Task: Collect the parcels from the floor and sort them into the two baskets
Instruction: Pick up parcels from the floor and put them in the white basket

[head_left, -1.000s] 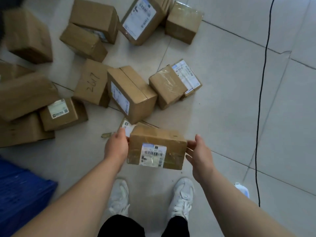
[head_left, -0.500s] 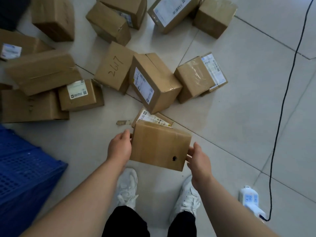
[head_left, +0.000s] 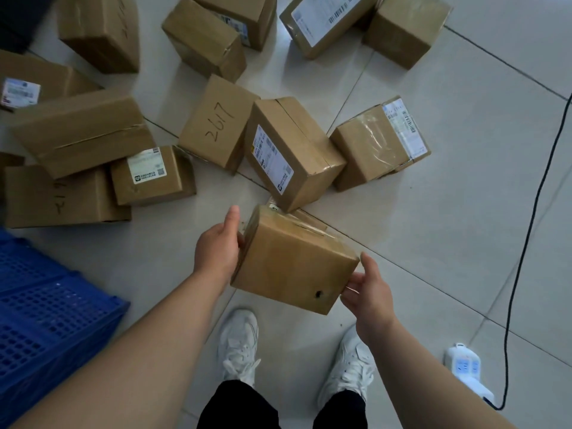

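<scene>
Head view: a blue perforated plastic basket is seen at near left. A brown taped cardboard parcel is held above the pale tiled floor, gripped at its ends by the left hand and the right hand.

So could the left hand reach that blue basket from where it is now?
Probably yes. The blue basket sits close by on that side, with only bare floor between. But the left hand is busy: together with the right hand it holds a box.
</scene>
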`<move>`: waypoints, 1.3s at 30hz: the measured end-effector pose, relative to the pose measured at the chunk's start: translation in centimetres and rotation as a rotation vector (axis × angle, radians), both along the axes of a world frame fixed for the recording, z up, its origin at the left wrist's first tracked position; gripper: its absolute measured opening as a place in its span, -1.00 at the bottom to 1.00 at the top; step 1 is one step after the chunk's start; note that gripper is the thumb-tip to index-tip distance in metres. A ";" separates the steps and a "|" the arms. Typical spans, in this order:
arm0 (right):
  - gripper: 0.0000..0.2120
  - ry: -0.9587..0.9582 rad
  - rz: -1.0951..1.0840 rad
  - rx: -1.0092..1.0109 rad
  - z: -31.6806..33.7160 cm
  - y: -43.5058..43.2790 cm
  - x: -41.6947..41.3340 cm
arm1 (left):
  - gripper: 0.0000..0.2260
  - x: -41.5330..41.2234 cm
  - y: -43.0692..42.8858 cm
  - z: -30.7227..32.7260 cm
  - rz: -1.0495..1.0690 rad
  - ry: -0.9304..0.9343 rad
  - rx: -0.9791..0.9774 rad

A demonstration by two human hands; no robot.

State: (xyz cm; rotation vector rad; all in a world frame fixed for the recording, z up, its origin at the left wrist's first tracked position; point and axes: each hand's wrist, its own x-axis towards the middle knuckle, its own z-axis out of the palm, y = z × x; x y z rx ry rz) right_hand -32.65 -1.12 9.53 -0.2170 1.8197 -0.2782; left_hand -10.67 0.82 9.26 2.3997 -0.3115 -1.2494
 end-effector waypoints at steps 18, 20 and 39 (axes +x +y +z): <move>-0.71 -0.080 -0.356 -0.183 -2.7 -0.1 1.0 | -0.86 1.3 -0.1 -2.6 0.266 0.178 -0.236; -0.79 -0.074 -0.394 -0.220 -3.6 -0.2 0.8 | -0.90 1.3 -0.6 -3.1 0.356 0.220 -0.274; -0.42 -0.520 -0.050 -0.042 -6.0 -1.0 1.9 | -0.54 1.1 -2.1 -5.8 0.156 0.646 -0.086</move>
